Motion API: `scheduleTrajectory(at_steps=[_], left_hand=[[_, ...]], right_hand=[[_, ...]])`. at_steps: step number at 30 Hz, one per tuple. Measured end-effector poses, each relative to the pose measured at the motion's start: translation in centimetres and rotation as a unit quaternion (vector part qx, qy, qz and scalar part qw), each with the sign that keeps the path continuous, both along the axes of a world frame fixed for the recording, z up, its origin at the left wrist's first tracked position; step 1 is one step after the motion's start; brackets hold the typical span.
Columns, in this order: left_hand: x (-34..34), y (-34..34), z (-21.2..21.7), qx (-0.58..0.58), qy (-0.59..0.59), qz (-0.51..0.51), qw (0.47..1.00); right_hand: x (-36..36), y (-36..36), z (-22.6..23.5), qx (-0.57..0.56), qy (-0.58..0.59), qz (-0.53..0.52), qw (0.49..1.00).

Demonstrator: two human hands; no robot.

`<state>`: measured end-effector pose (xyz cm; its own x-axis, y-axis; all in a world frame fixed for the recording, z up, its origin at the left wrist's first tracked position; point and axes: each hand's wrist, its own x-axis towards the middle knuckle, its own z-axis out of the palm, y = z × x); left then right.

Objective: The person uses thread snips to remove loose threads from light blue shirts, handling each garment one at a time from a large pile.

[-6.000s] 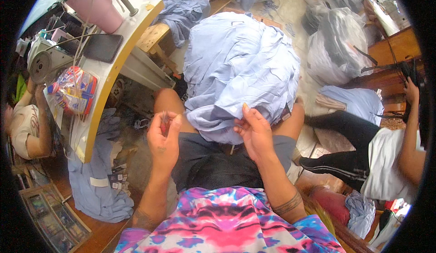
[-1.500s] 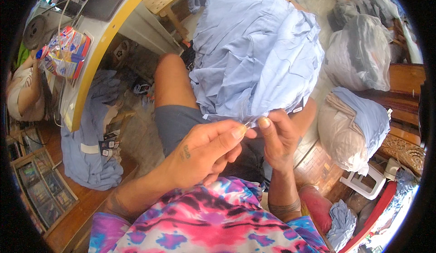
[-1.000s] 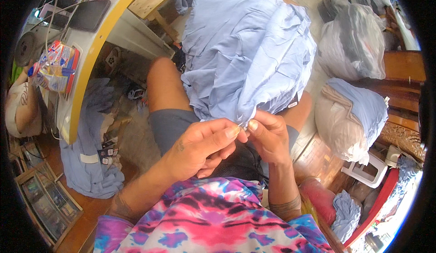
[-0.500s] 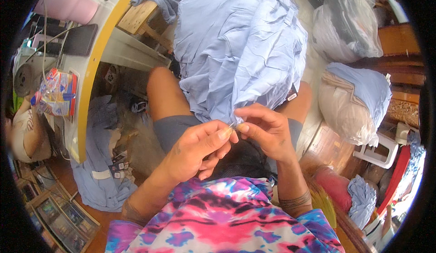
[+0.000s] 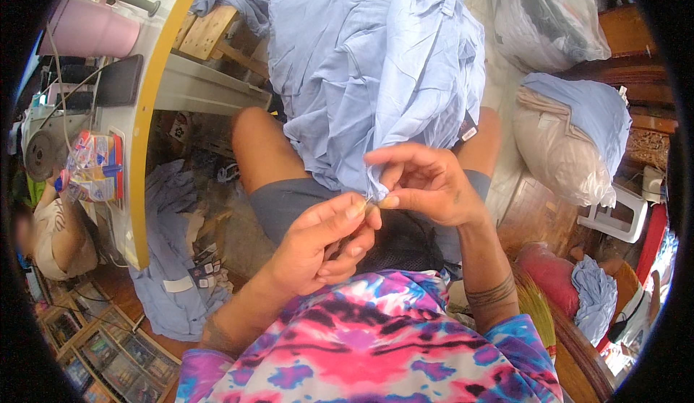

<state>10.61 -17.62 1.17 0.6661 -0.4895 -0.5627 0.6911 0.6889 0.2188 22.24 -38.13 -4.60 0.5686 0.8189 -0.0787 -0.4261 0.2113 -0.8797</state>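
Observation:
A large light blue shirt (image 5: 376, 70) lies piled over my knees and lap. My right hand (image 5: 426, 182) pinches the shirt's lower edge between thumb and fingers. My left hand (image 5: 322, 244) meets it at the same spot, thumb and forefinger pressed together on something very small, perhaps a thread or needle; I cannot tell which. Both hands sit just above my grey shorts (image 5: 289, 204).
A white table with a yellow edge (image 5: 148, 128) stands at left, carrying a dark phone (image 5: 119, 81), a colourful packet (image 5: 97, 168) and a pink cup (image 5: 90, 34). Blue cloth (image 5: 173, 258) lies on the floor. Stuffed plastic bags (image 5: 564, 139) sit at right. Another person (image 5: 50, 233) sits far left.
Six seconds ago my hands were apart, each raised near the shirt's edge. They have since come together and now pinch the same spot on the hem, with only small shifts lately.

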Motion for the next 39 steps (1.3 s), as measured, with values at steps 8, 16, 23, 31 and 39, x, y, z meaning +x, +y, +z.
scheduleTrajectory(at_steps=[8, 16, 23, 31, 39], left_hand=[[-0.7, -1.4, -0.9, 0.086, -0.045, 0.042, 0.994], [-0.5, -1.7, -1.9, 0.385, -0.254, 0.011, 0.887], [0.3, -3.2, -1.7, 0.504, -0.34, -0.012, 0.794], [-0.3, -4.1, -1.6, 0.46, -0.275, 0.029, 0.844], [0.2, -0.6, -5.1, 0.61, -0.255, 0.012, 0.75]], right_hand=[[-0.4, 0.1, -0.8, 0.024, 0.062, -0.03, 0.997], [-3.6, -0.9, -0.3, -0.088, 0.078, -0.099, 0.988], [-8.3, 0.1, -2.3, 0.081, 0.382, -0.181, 0.902], [-8.2, 0.6, -2.2, 0.136, 0.435, -0.205, 0.866], [-6.4, -2.3, -1.8, 0.048, 0.467, -0.203, 0.859]])
